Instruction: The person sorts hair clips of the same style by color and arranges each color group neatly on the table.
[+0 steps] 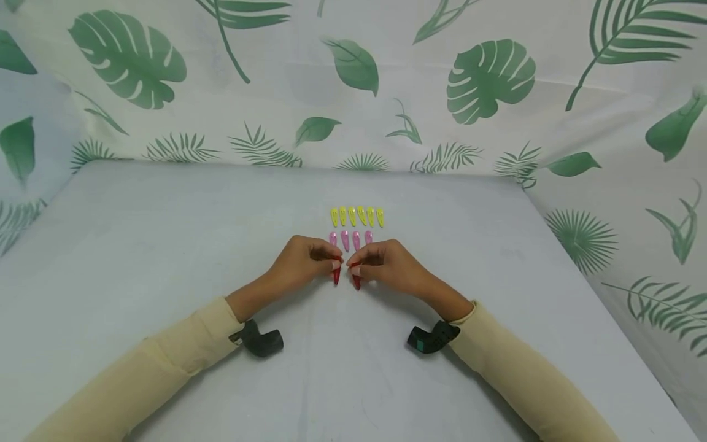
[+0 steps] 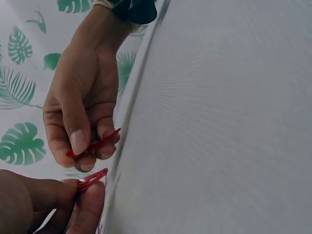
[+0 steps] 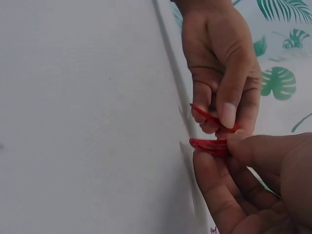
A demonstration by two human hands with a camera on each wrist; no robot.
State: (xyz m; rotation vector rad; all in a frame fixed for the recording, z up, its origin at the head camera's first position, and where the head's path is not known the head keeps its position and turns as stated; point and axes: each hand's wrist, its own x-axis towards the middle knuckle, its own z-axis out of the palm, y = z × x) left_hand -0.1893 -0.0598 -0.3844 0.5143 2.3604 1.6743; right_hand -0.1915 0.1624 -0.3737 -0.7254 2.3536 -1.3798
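My left hand (image 1: 302, 261) pinches a red snap hair clip (image 1: 336, 275) between thumb and fingers, its narrow end towards me. Close by on the right, my right hand (image 1: 393, 268) pinches a second red hair clip (image 1: 356, 282) the same way. A small gap separates the two clips. In the left wrist view, the left hand's clip (image 2: 92, 179) shows its open cut-out frame. The right wrist view has the right hand's clip (image 3: 209, 146) lying across the fingers below the other one. Just beyond the fingertips lies a row of several pink hair clips (image 1: 345, 240), partly covered by the hands.
Behind the pink row, several yellow hair clips (image 1: 352, 216) form another row on the white table (image 1: 193, 245). A leaf-printed cloth (image 1: 397, 73) hangs around the back and sides. Dark wrist cameras (image 1: 264, 341) sit at both sleeve cuffs.
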